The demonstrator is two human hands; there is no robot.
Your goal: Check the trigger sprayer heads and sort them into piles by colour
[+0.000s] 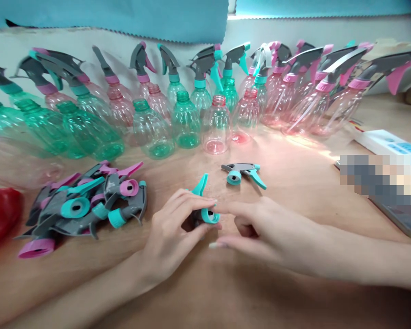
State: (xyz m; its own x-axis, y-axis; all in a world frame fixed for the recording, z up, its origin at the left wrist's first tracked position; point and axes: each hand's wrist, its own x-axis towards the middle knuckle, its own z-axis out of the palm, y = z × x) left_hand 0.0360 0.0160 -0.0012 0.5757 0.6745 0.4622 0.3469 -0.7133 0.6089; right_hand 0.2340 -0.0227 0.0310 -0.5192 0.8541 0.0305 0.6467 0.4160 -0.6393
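My left hand (173,228) is closed around a spray trigger head (200,185) with a teal lever and teal screw collar. The collar's opening faces toward my right side, and much of the grey body is hidden by my fingers. At the collar's upper edge, my right hand (270,228) reaches in with its index finger stretched out. Its thumb stands apart below, the other fingers are curled, and nothing shows between them. Just beyond my hands lies another grey and teal spray trigger head (241,172).
A pile of grey, pink and teal trigger heads (77,226) lies at left, near a red object (2,219). Behind stand uncapped green bottles (187,121) and pink bottles (216,130), with rows of trigger-fitted bottles (291,103). A phone (393,212) and white device (387,144) are at right.
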